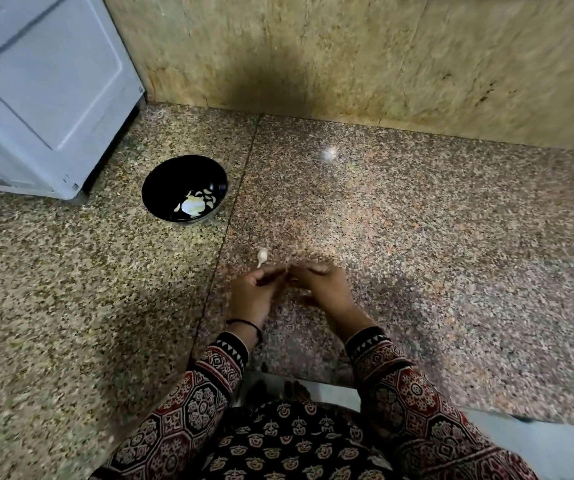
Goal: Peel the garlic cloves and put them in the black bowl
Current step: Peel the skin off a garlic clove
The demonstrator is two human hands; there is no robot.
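**Both hands meet over the granite counter, bowl off to the left**

At the far left corner of the counter (417, 254) stands a white appliance (36, 98), its near corner reaching toward the black bowl (174, 178). The bowl sits just beside that corner, left of the seam (233, 209) that runs from the back edge toward the front between the two stone slabs. Inside it, toward the near wall, lie several pale peeled garlic cloves (194, 206), clustered together.

Just right of the seam and nearer the front edge, a single garlic clove (262, 255) lies on the stone, well apart from the bowl and just beyond the left hand (254, 292). That hand has its fingers curled inward, their tips meeting those of the right hand (323, 289), which is curled the same way. The spot where the fingertips join is blurred, so I cannot tell what, if anything, they pinch there. A thin black band (247, 323) circles the left wrist.

Patterned sleeves, left (209, 382) and right (400, 386), come in over the front edge. A mottled tan wall (313, 46) rises along the back edge.
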